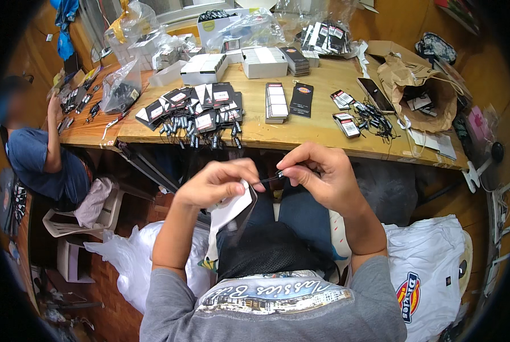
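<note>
Left hand (pixel 218 182) pinching white hang tag (pixel 232 210) at frame centre, right hand (pixel 323 174) gripping thin black string (pixel 271 178), wooden table (pixel 318 128) lying above

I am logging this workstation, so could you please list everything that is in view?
Hang tags with cords: a fanned pile, black and white, table centre-left.
Tag stack: one, white-faced, table centre.
Single tag: one, black, beside that stack.
White boxes: two or more, table rear.
Corded tags: a small heap, black, table right.
Paper bag: one, brown, right end.
Plastic bags: several, clear, left and rear.
Table: one, wooden.
Seated person: one, blue shirt, far left.
White garment: one, lower right.
Left hand: holds a white tag.
Right hand: pinches a black cord.
</note>
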A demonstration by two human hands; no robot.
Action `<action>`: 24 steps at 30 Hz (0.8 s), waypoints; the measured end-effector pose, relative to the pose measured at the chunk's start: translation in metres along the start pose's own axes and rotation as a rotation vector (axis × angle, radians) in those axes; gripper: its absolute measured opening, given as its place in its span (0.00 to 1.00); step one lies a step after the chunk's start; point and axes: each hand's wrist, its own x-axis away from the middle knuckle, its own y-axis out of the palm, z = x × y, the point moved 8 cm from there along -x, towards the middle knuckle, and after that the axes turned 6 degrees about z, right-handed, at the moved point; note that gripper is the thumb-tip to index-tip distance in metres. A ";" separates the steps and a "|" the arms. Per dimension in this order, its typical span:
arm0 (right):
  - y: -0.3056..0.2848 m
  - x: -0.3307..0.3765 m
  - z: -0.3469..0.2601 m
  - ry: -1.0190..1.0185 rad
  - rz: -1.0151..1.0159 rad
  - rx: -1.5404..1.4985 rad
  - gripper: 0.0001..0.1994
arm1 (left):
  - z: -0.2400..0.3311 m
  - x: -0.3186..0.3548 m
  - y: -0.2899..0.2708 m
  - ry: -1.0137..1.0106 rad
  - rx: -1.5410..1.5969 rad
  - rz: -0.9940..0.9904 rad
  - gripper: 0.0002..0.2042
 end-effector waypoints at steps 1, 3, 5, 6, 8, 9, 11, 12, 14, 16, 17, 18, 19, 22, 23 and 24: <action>0.000 0.000 0.000 -0.011 0.009 -0.009 0.05 | 0.018 -0.006 -0.011 0.034 -0.272 0.078 0.07; 0.003 0.001 0.001 -0.033 0.028 -0.027 0.07 | 0.053 -0.012 -0.040 0.202 -0.692 0.365 0.09; 0.010 0.002 0.010 0.044 -0.030 -0.048 0.11 | 0.095 -0.022 -0.048 0.473 -1.201 0.491 0.09; 0.016 0.002 0.015 0.110 -0.074 -0.040 0.12 | 0.106 -0.026 -0.056 0.557 -1.303 0.518 0.08; 0.025 -0.004 0.030 0.125 -0.142 -0.026 0.13 | 0.100 -0.038 -0.083 0.495 -1.286 0.603 0.07; 0.026 -0.010 0.037 0.130 -0.166 0.031 0.13 | 0.083 -0.040 -0.106 0.454 -1.264 0.637 0.06; 0.014 -0.031 0.054 0.028 -0.121 0.236 0.10 | 0.047 -0.043 -0.147 0.313 -1.295 0.635 0.05; -0.004 -0.048 0.062 -0.056 -0.020 0.378 0.07 | 0.029 -0.046 -0.164 0.216 -1.344 0.599 0.05; -0.054 -0.083 0.091 -0.041 0.227 0.607 0.07 | -0.001 -0.054 -0.171 0.125 -1.548 0.349 0.12; -0.113 -0.111 0.140 0.174 0.314 0.831 0.09 | 0.005 -0.080 -0.155 0.088 -1.366 0.458 0.15; -0.126 -0.119 0.154 0.307 0.257 0.868 0.14 | -0.001 -0.093 -0.153 0.025 -1.186 0.481 0.16; -0.143 -0.130 0.179 0.348 0.206 0.950 0.22 | -0.007 -0.112 -0.145 0.082 -1.185 0.477 0.12; -0.154 -0.138 0.204 0.389 0.105 1.021 0.26 | -0.015 -0.131 -0.132 0.110 -1.192 0.431 0.10; -0.148 -0.148 0.232 0.543 -0.091 1.145 0.32 | -0.076 -0.162 -0.139 -0.173 -1.223 0.312 0.35; -0.146 -0.149 0.234 0.606 -0.124 1.176 0.33 | -0.088 -0.170 -0.142 -0.194 -1.265 0.297 0.37; -0.146 -0.150 0.231 0.582 -0.113 1.173 0.34 | -0.095 -0.176 -0.140 -0.217 -1.305 0.275 0.40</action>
